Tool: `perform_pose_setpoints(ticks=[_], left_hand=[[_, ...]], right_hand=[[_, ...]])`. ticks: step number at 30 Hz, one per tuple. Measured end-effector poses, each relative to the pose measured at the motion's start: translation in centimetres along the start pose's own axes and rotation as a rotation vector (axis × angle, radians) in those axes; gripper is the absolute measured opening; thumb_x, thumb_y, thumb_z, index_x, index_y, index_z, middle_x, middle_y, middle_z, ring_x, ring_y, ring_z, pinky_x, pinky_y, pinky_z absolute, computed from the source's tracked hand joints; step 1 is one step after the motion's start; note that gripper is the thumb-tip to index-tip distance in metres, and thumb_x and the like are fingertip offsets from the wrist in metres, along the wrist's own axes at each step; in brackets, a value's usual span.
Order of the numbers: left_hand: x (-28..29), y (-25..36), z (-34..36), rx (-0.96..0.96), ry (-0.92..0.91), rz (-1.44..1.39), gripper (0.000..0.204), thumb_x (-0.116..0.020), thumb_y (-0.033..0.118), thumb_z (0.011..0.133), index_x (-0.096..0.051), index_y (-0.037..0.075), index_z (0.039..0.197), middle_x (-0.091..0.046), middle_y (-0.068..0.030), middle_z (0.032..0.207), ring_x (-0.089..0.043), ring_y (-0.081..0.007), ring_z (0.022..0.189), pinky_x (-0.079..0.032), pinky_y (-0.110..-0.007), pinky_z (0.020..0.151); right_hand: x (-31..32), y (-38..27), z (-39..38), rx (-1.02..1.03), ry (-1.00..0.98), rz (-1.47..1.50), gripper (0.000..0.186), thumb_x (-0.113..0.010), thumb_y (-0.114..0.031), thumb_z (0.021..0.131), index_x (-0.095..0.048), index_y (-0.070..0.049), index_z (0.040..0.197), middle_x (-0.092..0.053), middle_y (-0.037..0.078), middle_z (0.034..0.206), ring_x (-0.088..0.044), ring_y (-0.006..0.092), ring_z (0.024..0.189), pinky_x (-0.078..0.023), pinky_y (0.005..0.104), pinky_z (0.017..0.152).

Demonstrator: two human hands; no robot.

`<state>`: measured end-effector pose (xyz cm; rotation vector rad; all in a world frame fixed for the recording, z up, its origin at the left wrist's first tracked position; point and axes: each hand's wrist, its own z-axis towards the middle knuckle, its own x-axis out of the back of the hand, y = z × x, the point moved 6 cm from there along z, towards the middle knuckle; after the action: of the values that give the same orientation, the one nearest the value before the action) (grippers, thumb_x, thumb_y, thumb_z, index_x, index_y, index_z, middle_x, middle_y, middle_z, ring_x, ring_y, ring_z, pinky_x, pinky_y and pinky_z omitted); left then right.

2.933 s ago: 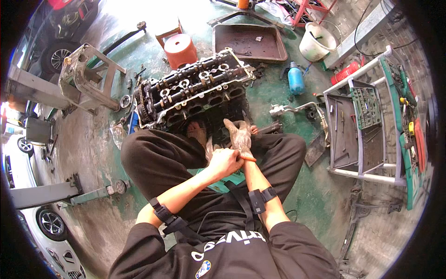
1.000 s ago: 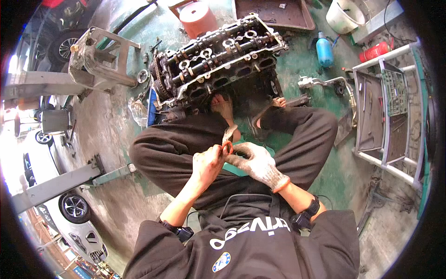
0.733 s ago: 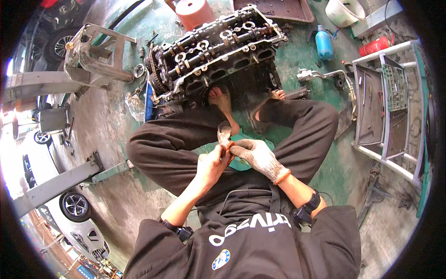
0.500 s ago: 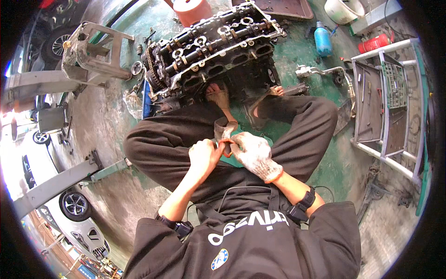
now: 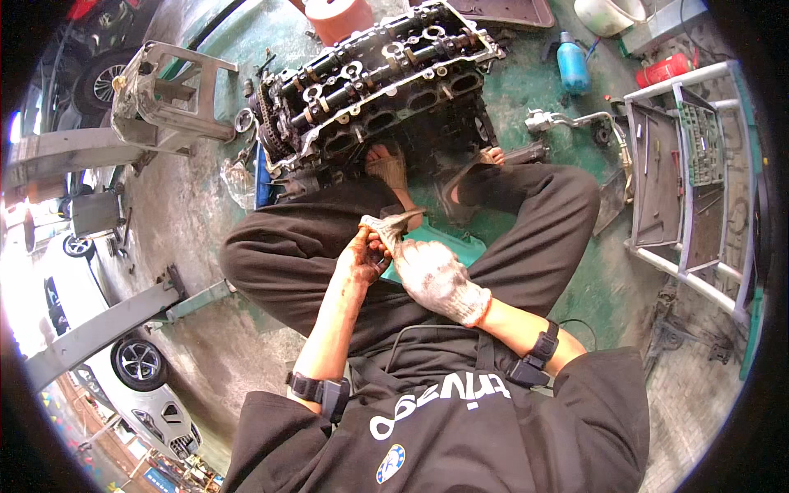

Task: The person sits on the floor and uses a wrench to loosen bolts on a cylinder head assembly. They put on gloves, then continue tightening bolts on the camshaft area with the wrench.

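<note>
A grimy knitted work glove is held up over my lap, its loose fingers pointing away to the right. My bare left hand, smudged dark on the palm and fingers, is closed on the glove's orange-edged cuff. A whitish work glove covers my right hand, which is closed against the loose glove's lower side; its fingertips are hidden. Beyond my crossed legs lies a greasy black engine, with camshafts and a timing chain exposed.
A grey step stool stands left of the engine, a red bucket behind it. To the right are a blue bottle, a metal pipe part and a tool cart. Something teal shows between my legs.
My left hand has turned palm up and raised the glove's cuff up and left. The glove has swung from hanging down to pointing right. My right hand has shifted slightly lower.
</note>
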<state>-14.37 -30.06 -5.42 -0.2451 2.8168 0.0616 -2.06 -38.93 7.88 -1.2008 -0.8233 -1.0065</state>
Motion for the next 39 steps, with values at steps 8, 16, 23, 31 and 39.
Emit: perform_pose_setpoints(ticks=[8, 16, 23, 31, 39], left_hand=[[-0.3, 0.0, -2.3, -0.213, 0.019, 0.005, 0.031, -0.061, 0.035, 0.102, -0.063, 0.005, 0.111, -0.064, -0.0185, 0.132, -0.060, -0.0346, 0.125, -0.048, -0.054, 0.110], [-3.2, -0.7, -1.0, -0.154, -0.594, -0.042, 0.042, -0.043, 0.032, 0.110, -0.058, 0.001, 0.133, -0.059, -0.0131, 0.141, -0.056, -0.0274, 0.130, -0.039, -0.045, 0.117], [-4.5, -0.1, -2.4, -0.346, -0.747, -0.253, 0.044, -0.048, 0.021, 0.105, -0.052, -0.004, 0.141, -0.055, -0.0174, 0.146, -0.049, -0.0313, 0.138, -0.031, -0.047, 0.122], [-3.0, 0.9, 0.0, -0.728, -0.303, 0.866, 0.036, -0.061, 0.011, 0.100, -0.059, 0.001, 0.135, -0.067, -0.0090, 0.122, -0.063, -0.0151, 0.106, -0.051, -0.030, 0.093], [-5.2, 0.1, 5.9, -1.029, -0.186, 2.151, 0.022, -0.057, 0.018, 0.095, -0.064, 0.007, 0.113, -0.065, -0.0062, 0.110, -0.063, -0.0257, 0.103, -0.050, -0.038, 0.090]], right_hand=[[0.5, 1.8, 0.1, -0.135, 0.129, 0.243, 0.011, -0.067, -0.015, 0.081, -0.064, -0.007, 0.089, -0.060, 0.009, 0.080, -0.063, 0.0262, 0.073, -0.050, 0.0390, 0.065], [1.1, 2.2, 0.2, -0.135, 0.159, 0.296, 0.017, -0.069, -0.015, 0.081, -0.065, -0.006, 0.096, -0.062, 0.010, 0.083, -0.064, 0.0287, 0.075, -0.051, 0.0414, 0.066], [1.9, 2.2, 0.3, -0.145, 0.134, 0.301, 0.018, -0.071, -0.015, 0.081, -0.065, -0.006, 0.095, -0.062, 0.010, 0.084, -0.064, 0.0297, 0.074, -0.052, 0.0422, 0.066], [1.8, 0.9, 0.1, -0.067, 0.164, 0.390, 0.018, -0.071, -0.014, 0.074, -0.066, -0.007, 0.090, -0.063, 0.010, 0.082, -0.064, 0.0282, 0.072, -0.052, 0.0413, 0.066], [0.8, 1.1, -0.4, -0.174, 0.122, 0.423, 0.015, -0.071, -0.013, 0.076, -0.065, -0.007, 0.088, -0.062, 0.009, 0.078, -0.064, 0.0291, 0.073, -0.052, 0.0411, 0.066]])
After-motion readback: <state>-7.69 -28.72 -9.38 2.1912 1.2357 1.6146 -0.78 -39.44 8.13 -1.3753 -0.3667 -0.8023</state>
